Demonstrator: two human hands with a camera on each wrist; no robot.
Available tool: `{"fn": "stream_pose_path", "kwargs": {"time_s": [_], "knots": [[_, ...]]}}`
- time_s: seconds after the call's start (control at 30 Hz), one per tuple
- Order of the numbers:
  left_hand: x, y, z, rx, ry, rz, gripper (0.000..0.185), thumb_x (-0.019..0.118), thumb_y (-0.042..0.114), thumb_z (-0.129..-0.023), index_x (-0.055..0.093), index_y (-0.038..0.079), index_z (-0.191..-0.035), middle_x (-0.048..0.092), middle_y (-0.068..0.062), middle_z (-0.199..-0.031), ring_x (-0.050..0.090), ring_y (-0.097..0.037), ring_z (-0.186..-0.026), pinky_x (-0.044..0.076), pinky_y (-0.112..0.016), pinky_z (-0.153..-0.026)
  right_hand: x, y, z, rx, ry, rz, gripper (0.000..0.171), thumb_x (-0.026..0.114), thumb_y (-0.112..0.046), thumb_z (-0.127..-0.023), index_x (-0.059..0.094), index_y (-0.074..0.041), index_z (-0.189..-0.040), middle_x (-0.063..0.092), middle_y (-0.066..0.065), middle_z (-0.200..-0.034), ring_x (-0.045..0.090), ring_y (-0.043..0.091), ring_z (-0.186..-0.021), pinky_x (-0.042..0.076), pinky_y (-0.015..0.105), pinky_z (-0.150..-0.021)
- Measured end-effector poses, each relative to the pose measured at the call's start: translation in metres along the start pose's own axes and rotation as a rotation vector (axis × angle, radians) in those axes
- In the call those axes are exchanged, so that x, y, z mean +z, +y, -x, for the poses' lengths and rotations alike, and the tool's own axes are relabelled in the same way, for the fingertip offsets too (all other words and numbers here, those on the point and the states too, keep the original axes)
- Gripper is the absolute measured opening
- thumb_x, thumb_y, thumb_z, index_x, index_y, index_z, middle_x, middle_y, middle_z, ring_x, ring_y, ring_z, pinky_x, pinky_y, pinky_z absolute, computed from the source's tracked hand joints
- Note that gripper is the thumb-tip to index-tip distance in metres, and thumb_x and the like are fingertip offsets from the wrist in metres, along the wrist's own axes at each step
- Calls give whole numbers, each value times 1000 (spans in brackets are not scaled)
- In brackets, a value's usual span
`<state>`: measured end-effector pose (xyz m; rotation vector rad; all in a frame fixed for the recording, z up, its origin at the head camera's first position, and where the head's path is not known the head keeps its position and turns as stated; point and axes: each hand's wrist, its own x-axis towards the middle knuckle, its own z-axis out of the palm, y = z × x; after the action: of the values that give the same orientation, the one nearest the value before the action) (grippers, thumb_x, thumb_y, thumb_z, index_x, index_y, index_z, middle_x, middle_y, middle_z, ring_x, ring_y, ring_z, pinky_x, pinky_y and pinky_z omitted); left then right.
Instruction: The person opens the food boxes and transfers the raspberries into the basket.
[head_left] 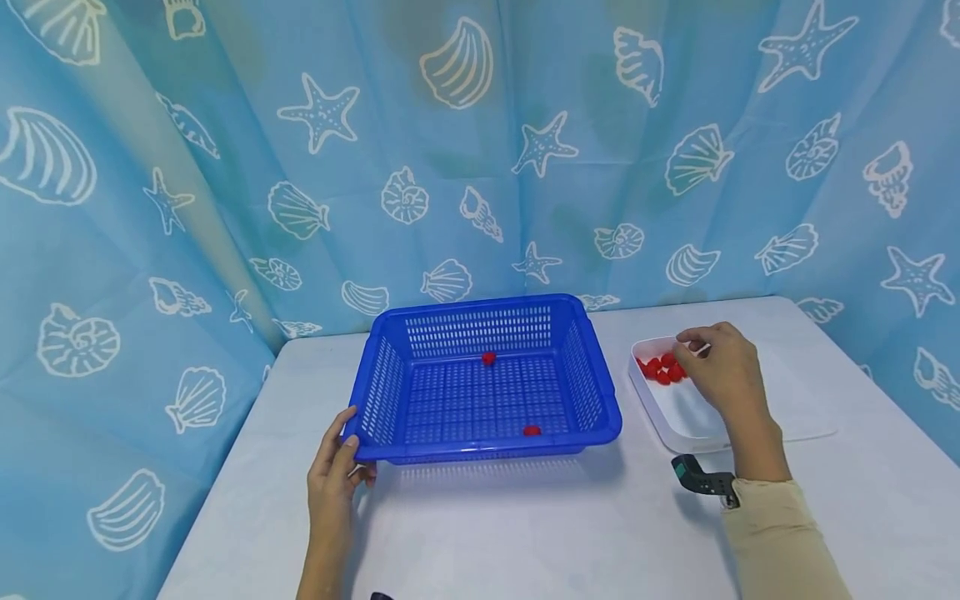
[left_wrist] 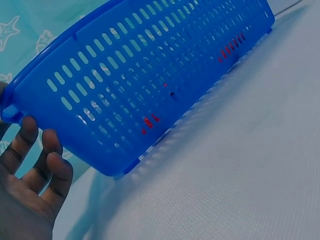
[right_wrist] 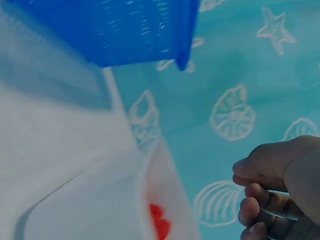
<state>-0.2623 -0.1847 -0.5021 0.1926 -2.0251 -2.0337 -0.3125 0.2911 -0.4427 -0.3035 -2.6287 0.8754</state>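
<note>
My left hand grips the near left corner of a blue plastic basket, thumb at the rim and fingers beneath it. Through the basket's slots, the left wrist view shows bits of red. Inside lie two small red pieces, one toward the back and one near the front wall. On the right, my right hand hovers over a shallow white tray, its fingers loosely bent, with nothing visible between them. Several red pieces are gathered at the tray's far left end; their exact kind is unclear.
A white cloth covers the table. Behind and to the left hangs a blue curtain with white shell and starfish prints, close to the basket's back rim. A wrist camera mount juts out from my right wrist.
</note>
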Motion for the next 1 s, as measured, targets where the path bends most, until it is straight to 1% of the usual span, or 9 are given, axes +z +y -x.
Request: {"fn": "stream_pose_path", "kwargs": {"time_s": [0.13, 0.2, 0.3, 0.37, 0.53, 0.73, 0.9, 1.0], "knots": [[-1, 3, -1, 12, -8, 11, 40, 52, 32, -105, 53, 24, -144, 56, -9, -118, 58, -18, -75, 48, -25, -59, 8, 8, -6, 32, -36, 8, 33, 64, -14, -95, 65, 7, -120, 51, 27, -113, 52, 42, -99, 52, 55, -83], [-2, 4, -2, 18, -13, 13, 40, 52, 32, -105, 53, 25, -144, 56, -8, -119, 58, -18, -75, 48, -25, -59, 10, 11, -8, 47, -55, 18, 37, 65, -15, -95, 62, 10, -122, 51, 29, -114, 52, 44, -100, 51, 57, -85], [-2, 4, -3, 13, -15, 14, 40, 52, 33, -105, 53, 26, -144, 56, -7, -119, 58, -18, -76, 49, -25, -60, 13, 15, -10, 81, -88, 34, 43, 66, -16, -95, 58, 13, -125, 50, 32, -116, 51, 47, -103, 50, 60, -88], [-2, 3, -3, 4, -13, 7, 40, 51, 33, -105, 53, 27, -144, 56, -7, -118, 58, -18, -77, 49, -26, -60, 16, 19, -10, 102, -114, 44, 44, 67, -16, -94, 57, 14, -125, 51, 33, -115, 52, 48, -102, 50, 59, -88], [-2, 1, 0, -10, -14, -3, 40, 51, 32, -105, 52, 26, -145, 56, -9, -117, 59, -19, -76, 50, -26, -61, 23, 28, -7, 130, -171, 46, 38, 67, -15, -94, 60, 11, -120, 51, 29, -109, 52, 43, -97, 52, 55, -84], [-2, 1, 0, 6, -19, 6, 39, 51, 32, -105, 53, 28, -144, 56, -9, -118, 58, -19, -77, 49, -26, -61, 25, 34, -8, 131, -178, 54, 39, 67, -14, -93, 61, 12, -121, 50, 31, -111, 51, 46, -101, 50, 59, -86], [-1, 2, 0, 14, -24, 17, 39, 51, 31, -105, 54, 27, -144, 56, -11, -113, 57, -19, -75, 49, -26, -60, 25, 36, -9, 172, -195, 53, 42, 69, -15, -93, 59, 13, -123, 50, 34, -116, 50, 49, -107, 48, 61, -90], [-1, 1, 1, 13, -22, 25, 39, 51, 30, -105, 53, 24, -144, 54, -13, -111, 57, -19, -74, 49, -26, -59, 27, 36, -9, 178, -202, 48, 42, 69, -14, -92, 59, 13, -123, 51, 34, -117, 50, 49, -108, 48, 60, -92]]}}
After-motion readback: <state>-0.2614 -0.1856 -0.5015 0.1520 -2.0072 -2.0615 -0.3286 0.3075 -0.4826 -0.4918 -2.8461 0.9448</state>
